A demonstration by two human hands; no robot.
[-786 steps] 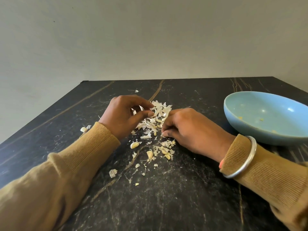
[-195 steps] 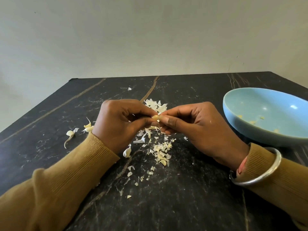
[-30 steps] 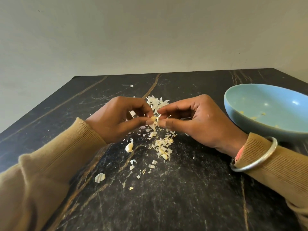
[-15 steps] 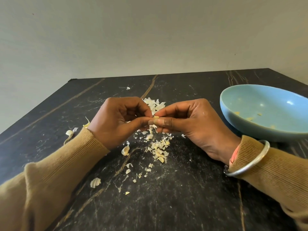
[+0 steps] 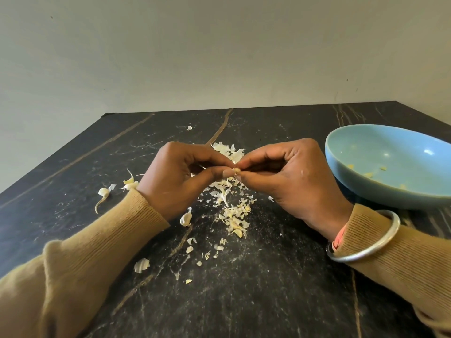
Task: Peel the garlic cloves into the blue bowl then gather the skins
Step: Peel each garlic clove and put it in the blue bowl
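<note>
Both hands (image 5: 175, 181) (image 5: 292, 179) pinch one seemingly papery clove (image 5: 236, 170).

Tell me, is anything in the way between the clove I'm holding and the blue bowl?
Nothing visible. The garlic clove is pinched between left hand and right hand; the blue bowl sits open just beyond the right hand.

The left hand (image 5: 175, 176) and right hand (image 5: 290, 176) meet above the heap of skins (image 5: 235, 219) on the table (image 5: 268, 289), a garlic clove (image 5: 236, 170) pinched between them. The bowl (image 5: 380, 193) sits to their right; 2 garlic pieces (image 5: 130, 184) lie left of the left wrist.
</note>
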